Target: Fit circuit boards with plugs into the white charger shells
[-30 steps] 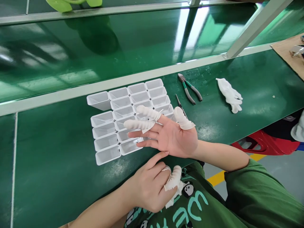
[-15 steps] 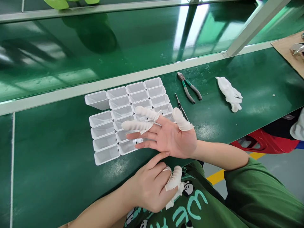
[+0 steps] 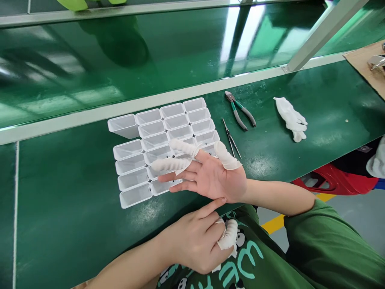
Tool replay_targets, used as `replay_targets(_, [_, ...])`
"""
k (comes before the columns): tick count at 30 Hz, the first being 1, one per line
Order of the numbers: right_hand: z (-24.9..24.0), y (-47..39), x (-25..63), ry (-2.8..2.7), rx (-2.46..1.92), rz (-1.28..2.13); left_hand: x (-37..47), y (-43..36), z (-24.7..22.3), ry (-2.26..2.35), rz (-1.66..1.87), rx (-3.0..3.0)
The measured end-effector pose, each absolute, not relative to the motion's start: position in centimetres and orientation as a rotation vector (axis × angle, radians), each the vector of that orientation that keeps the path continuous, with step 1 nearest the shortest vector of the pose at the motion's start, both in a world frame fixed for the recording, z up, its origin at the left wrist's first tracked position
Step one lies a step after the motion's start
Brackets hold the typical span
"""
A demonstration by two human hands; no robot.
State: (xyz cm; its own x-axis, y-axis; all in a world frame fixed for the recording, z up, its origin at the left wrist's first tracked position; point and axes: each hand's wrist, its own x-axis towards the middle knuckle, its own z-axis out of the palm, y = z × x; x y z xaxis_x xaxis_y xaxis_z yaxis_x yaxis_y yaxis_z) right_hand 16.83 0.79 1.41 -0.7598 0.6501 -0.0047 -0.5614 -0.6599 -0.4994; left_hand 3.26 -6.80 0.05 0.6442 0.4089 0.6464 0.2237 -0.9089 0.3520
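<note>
My right hand (image 3: 215, 176) is held palm up with its fingers spread, over the near right part of a block of clear plastic bins (image 3: 135, 196). White rubber finger cots (image 3: 171, 164) cover its thumb and two fingers; the other two fingers are bare. My left hand (image 3: 198, 237) shows its back, below the right one. One bare finger of it reaches out and touches the heel of my right palm. The remaining fingers curl in, with wrinkled white rubber (image 3: 230, 235) around them. Whether they pinch anything is hidden.
Tweezers (image 3: 231, 138) and green-and-grey-handled cutting pliers (image 3: 239, 110) lie right of the bins. Farther right is a crumpled white glove (image 3: 290, 118). A metal post (image 3: 325, 36) rises from the back rail. A red stool (image 3: 345, 180) stands beyond the bench's front edge.
My left hand has slid slightly right and down, its outstretched finger moving along the edge of my right palm towards the wrist. My right hand has shifted a little left and down, uncovering the tweezers.
</note>
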Motion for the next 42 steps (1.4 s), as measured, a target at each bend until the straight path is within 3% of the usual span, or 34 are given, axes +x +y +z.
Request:
replay_targets(19, [1.1,0.5,16.6,-0.615,-0.311,2.391,3.3,-6.8,0.0,0.465,1.088,2.642])
replay_targets(42, [1.4,0.4,16.6,-0.685,-0.394,2.333,2.8,-6.3,-1.8,0.703,1.322,2.609])
